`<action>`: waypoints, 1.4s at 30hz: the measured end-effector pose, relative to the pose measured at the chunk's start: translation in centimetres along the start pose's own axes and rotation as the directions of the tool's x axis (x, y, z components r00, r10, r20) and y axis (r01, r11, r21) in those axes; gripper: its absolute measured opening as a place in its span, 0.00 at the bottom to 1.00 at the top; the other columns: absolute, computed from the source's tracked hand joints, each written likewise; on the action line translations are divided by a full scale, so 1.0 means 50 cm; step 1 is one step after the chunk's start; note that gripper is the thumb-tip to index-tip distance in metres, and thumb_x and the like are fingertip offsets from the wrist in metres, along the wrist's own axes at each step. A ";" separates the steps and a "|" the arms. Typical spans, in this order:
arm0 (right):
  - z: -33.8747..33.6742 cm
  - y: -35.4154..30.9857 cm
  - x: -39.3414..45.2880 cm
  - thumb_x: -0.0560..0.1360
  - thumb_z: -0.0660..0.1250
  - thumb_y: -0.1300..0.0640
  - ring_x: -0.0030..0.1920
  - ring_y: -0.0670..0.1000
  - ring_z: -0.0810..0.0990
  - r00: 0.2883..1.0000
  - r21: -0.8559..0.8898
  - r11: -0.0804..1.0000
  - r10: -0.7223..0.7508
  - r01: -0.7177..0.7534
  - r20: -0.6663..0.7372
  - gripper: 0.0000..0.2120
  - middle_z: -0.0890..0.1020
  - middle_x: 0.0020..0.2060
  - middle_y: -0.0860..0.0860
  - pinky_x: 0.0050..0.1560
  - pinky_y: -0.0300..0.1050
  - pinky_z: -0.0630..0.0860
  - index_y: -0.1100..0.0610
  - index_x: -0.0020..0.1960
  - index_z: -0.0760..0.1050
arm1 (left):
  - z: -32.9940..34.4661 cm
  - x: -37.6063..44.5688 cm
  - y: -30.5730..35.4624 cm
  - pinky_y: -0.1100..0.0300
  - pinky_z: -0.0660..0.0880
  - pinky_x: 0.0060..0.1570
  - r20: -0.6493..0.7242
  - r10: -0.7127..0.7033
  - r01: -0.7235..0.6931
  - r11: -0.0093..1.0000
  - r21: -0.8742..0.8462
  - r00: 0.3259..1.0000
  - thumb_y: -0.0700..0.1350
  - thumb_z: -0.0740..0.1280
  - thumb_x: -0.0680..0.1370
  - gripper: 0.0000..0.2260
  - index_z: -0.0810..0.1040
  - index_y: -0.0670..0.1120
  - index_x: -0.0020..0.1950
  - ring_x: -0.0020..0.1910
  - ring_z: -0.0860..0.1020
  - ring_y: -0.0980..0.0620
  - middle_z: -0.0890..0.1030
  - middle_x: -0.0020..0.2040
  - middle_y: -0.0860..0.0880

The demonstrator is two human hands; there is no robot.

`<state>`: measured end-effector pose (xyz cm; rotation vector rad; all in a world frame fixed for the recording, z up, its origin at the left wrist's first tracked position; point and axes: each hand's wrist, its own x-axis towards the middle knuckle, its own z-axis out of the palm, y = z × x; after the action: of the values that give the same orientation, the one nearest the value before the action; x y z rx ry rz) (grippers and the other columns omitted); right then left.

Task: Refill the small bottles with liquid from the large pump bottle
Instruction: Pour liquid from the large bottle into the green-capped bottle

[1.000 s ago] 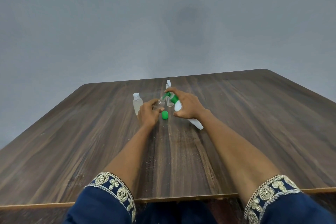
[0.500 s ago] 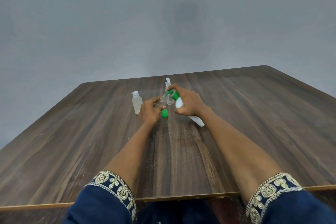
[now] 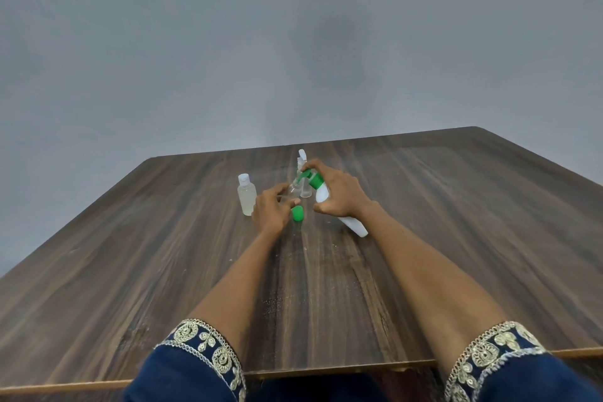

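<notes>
My right hand (image 3: 339, 194) grips the white pump bottle (image 3: 350, 222), tilted with its green pump head (image 3: 311, 178) pointing left and my forefinger over the pump. The green nozzle reaches the mouth of a small clear bottle (image 3: 293, 191) that my left hand (image 3: 270, 210) holds upright on the table. A loose green cap (image 3: 297, 214) lies on the wood between my hands. Another small bottle with a white cap (image 3: 247, 194) stands to the left. A third small clear bottle (image 3: 305, 184) with a white top stands just behind the pump head.
The bottles sit on a dark wooden table (image 3: 456, 222) whose near edge runs just above my blue embroidered sleeves (image 3: 202, 356). A plain grey wall rises behind the far edge.
The view has shifted slightly, with the table a little lower in the frame. Both hands keep the same hold on the pump bottle and the small bottle.
</notes>
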<state>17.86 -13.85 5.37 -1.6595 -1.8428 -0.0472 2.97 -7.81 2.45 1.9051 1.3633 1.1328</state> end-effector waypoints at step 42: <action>-0.009 -0.022 -0.010 0.64 0.70 0.55 0.29 0.43 0.68 0.998 -0.003 1.000 -0.026 0.027 0.051 0.33 0.68 0.30 0.41 0.30 0.36 0.61 0.49 0.67 0.67 | -0.023 -0.005 -0.027 0.52 0.76 0.53 0.078 0.069 -0.064 0.996 -0.058 0.995 0.47 0.74 0.70 0.21 0.78 0.45 0.61 0.51 0.78 0.52 0.81 0.56 0.46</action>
<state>17.06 -14.72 5.92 -1.6530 -1.9041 -0.0194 1.28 -7.61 1.85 1.9472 1.2212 1.1026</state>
